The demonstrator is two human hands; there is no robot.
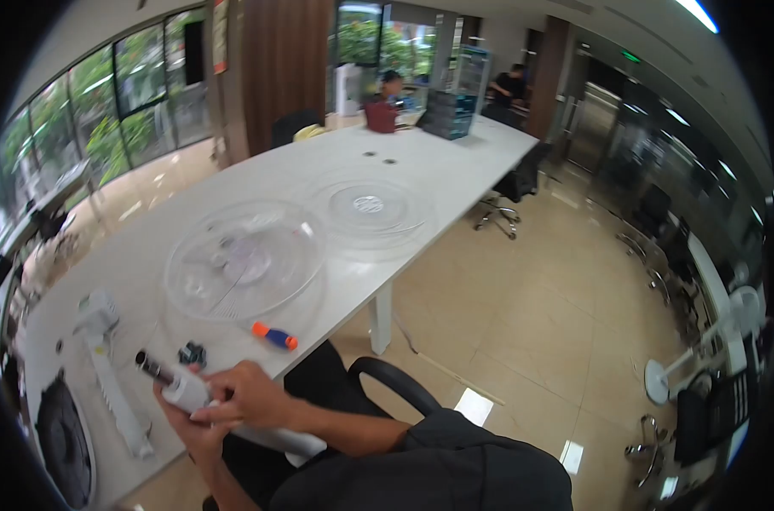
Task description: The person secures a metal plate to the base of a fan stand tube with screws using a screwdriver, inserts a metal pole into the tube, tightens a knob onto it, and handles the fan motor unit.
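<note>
My left hand (198,436) is closed around a white pole (187,390) with a bare metal tube sticking out of its upper end. My right hand (255,397) pinches the same pole near its collar, the fingers bent against it. The pole's lower part runs back below my right forearm toward my lap. Just beyond my hands on the table lie a small dark knob-like part (192,353) and an orange-and-blue screwdriver (275,335). To the left rests a long white part (114,387) with a blocky head.
A large clear round fan cover (182,285) and a second round grille (327,204) lie on the white table (259,175). A dark round piece (63,443) sits at the left edge. A black armrest (395,379) is close on my right. People are at the far end.
</note>
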